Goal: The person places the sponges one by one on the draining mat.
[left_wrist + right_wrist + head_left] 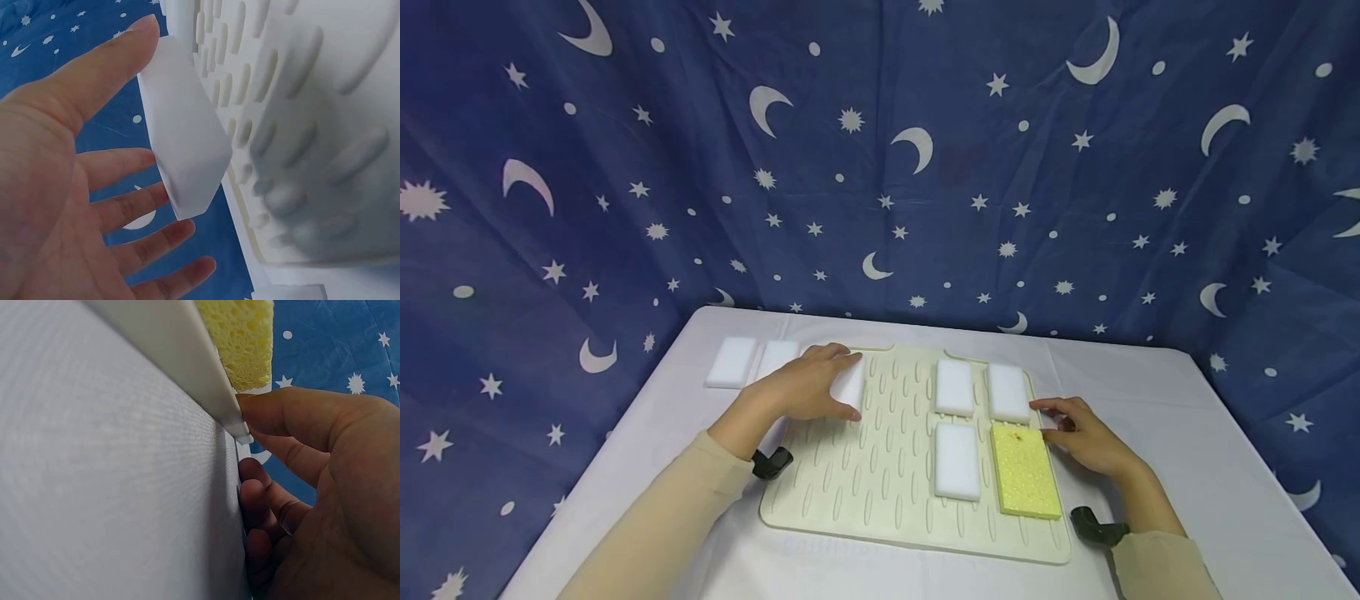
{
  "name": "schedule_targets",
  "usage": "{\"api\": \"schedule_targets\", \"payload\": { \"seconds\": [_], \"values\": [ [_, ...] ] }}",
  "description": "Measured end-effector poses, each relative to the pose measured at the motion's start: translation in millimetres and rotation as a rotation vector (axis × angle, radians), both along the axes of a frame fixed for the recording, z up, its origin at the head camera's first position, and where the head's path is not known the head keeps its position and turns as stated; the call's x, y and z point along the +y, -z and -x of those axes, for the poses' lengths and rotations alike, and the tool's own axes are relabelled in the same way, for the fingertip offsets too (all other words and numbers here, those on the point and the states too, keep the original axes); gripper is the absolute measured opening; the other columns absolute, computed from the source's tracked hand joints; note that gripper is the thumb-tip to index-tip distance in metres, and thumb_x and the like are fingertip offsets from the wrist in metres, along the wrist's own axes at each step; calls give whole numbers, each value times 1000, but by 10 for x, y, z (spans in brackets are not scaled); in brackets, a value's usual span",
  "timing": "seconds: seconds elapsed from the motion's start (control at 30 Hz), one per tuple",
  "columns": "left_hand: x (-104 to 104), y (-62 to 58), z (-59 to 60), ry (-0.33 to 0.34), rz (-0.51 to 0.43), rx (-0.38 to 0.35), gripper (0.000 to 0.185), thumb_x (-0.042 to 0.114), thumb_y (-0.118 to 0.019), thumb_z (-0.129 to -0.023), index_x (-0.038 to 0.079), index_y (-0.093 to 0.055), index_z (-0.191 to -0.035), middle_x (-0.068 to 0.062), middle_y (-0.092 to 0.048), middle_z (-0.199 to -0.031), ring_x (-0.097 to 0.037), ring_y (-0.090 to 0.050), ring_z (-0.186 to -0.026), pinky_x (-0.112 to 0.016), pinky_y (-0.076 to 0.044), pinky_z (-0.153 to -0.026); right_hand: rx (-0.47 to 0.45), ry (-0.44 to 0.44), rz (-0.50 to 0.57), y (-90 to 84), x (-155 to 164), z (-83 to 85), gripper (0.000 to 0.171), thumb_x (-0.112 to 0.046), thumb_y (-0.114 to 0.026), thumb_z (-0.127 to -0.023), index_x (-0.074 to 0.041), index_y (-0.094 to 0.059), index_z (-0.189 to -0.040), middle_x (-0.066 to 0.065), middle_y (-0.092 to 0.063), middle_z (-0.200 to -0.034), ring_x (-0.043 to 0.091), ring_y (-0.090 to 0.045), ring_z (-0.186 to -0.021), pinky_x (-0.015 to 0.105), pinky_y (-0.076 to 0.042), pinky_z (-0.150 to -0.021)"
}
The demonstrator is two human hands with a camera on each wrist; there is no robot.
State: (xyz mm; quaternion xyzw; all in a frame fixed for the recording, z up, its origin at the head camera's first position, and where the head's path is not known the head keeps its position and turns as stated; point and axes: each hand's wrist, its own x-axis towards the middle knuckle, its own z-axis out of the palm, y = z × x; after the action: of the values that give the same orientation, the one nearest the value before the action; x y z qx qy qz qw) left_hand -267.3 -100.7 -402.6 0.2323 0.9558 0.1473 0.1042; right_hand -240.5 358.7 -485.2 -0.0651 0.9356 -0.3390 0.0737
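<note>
My left hand (815, 385) holds a white sponge block (181, 125) between thumb and fingers, over the left part of a cream ridged mat (880, 467). In the left wrist view the thumb is at the block's upper end and the fingers reach behind it. Over at the mat's right edge, my right hand (1086, 437) rests with thumb and index fingertips against the rim, its other fingers loosely bent. Just inside that rim are a white sponge block (1008, 393) and a yellow porous sponge (1026, 471).
Two more white sponge blocks, an upper one (954, 387) and a lower one (957, 461), lie on the mat. Beyond its left side are a white block (732, 362) and another (777, 358) on the white-covered table (1150, 392). A blue moon-and-star curtain (880, 167) stands behind.
</note>
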Motion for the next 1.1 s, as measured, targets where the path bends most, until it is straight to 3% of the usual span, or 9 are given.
{"api": "schedule_targets", "payload": {
  "seconds": [0.37, 1.1],
  "values": [
    [171, -11, 71, 21, 12, 11, 100, 58, -83, -81, 16, -39, -161, -9, -40, -163, -35, -38, -149, -53, -38, -120, -14, 10, -4, 1, -9, -8, 49, -21, -73, -94, -14, -62, -141, 14, -50, -124, 26, -44, -103, 35, -41, -82],
    [523, 165, 255, 64, 62, 44, 102, 63, -78, -83, 18, -35, -163, -7, -37, -165, -32, -36, -151, -50, -39, -119, -11, 9, -5, 23, -2, -7, 49, -22, -73, -94, -16, -61, -142, 15, -51, -128, 26, -44, -105, 36, -41, -84]
  ]
}}
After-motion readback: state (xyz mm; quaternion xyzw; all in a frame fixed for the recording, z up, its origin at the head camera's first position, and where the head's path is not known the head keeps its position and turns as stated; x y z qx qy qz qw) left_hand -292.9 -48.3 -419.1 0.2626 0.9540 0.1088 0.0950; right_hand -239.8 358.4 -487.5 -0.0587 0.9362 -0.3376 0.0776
